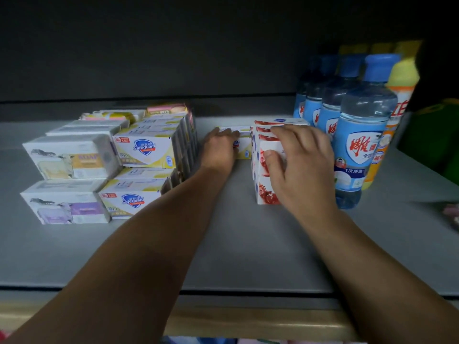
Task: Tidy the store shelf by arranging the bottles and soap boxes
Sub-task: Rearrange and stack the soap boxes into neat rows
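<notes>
On the grey shelf (236,239), my left hand (219,150) grips a white and yellow soap box (242,142) that stands behind the middle gap. My right hand (298,160) holds a stack of red and white soap boxes (264,170), fingers over its top and thumb on its front. Stacked Safeguard soap boxes (146,150) fill the left, next to white cow-print soap boxes (67,157). A row of blue-capped clear bottles (360,135) stands right of the red stack, touching my right hand's side.
A yellow-capped orange bottle (400,100) stands behind the blue bottles. Something green (432,135) sits at the far right. Pink and yellow soap packs (116,115) lie at the back left. The shelf's front lip (248,291) runs below my forearms.
</notes>
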A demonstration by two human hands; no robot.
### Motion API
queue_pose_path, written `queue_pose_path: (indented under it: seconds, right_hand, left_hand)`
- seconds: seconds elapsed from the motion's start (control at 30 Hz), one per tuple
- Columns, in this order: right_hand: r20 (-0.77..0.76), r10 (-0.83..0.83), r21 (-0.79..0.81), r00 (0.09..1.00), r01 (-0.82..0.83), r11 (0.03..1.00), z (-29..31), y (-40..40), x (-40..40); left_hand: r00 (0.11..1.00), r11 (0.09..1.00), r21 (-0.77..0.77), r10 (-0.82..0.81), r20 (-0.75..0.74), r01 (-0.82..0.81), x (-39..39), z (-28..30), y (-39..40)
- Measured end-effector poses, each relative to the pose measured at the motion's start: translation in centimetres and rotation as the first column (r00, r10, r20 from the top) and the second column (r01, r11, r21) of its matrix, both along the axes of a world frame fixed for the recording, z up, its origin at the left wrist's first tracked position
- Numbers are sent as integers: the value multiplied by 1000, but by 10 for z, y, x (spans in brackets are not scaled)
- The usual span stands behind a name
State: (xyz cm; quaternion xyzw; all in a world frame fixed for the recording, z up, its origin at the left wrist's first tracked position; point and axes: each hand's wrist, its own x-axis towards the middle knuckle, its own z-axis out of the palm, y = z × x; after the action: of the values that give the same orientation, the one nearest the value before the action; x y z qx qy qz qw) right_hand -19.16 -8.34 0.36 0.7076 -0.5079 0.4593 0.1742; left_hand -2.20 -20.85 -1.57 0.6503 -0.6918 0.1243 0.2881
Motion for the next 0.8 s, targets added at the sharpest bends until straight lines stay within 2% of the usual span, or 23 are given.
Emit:
queue_pose_path:
  seconds: [0.3,0.5,0.53,0.63,0.7,0.8]
  right_hand:
    - [63,31,-8,998,-31,999,-2,0,1]
    - [41,7,9,999,-8,1000,2,5,2]
    - [24,-3,15,1000,3,1000,4,6,2]
    - [-75,-62,86,995,68,994,8,11,2]
    - [-147,-99,148,984,120,982,13,15,2]
    - [-203,-142,203,969,184,962,26,22,4]
  left_hand:
    - [999,999,-23,-21,35,21,2,0,-12]
    - [992,995,86,31,123,-41,-3,23,4]
    - [997,996,86,22,80,-29,-2,29,10]
    - [984,993,94,-48,-174,65,2,43,40]
    - [949,985,80,-121,-291,150,4,47,69]
    - [879,974,-25,-216,-425,227,17,50,119]
